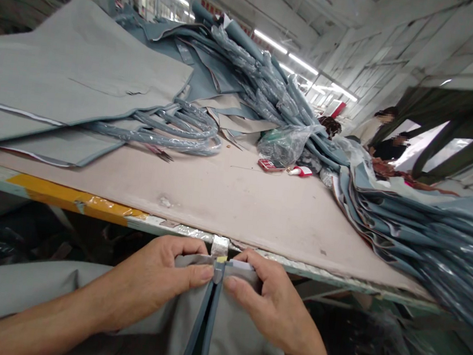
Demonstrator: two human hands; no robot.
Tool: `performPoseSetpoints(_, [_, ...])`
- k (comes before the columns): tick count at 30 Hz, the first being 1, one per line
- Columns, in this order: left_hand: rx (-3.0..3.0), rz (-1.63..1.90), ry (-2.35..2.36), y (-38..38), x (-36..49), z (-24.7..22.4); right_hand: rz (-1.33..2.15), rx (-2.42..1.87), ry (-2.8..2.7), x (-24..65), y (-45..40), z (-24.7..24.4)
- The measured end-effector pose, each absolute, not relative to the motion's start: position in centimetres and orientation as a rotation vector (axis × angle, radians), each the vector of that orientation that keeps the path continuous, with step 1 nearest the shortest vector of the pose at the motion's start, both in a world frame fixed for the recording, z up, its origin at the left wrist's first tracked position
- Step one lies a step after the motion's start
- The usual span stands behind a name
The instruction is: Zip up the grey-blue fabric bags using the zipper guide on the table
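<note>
The left hand (160, 285) and the right hand (267, 303) meet at the near edge of the worktable (234, 200), each pinching, thumb against curled fingers, one side of a grey fabric piece (230, 342) beside its blue zipper (205, 322), whose top end lies between the thumbs.

Upholstery workshop: fabric panels (73, 73) heaped on worktable (234, 200).

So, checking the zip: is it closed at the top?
Closed: both hands pinch the zipper edges together there.
</note>
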State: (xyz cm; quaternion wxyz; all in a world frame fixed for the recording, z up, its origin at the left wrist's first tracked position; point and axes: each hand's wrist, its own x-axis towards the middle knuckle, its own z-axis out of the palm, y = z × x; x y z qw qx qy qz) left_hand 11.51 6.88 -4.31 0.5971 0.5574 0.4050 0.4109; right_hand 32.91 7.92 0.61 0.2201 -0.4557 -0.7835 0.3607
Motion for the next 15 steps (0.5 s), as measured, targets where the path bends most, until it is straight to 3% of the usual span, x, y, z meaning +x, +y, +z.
performPoseSetpoints(6, [1.707, 0.994, 1.203, 7.3, 11.1, -2.2, 0.563, -1.343, -2.203, 31.6, 7.6, 2.2])
performPoseSetpoints(15, [2.254, 1.119, 1.461, 11.6, 10.2, 8.4, 0.086, -1.325, -2.052, 29.4, 14.0, 8.0])
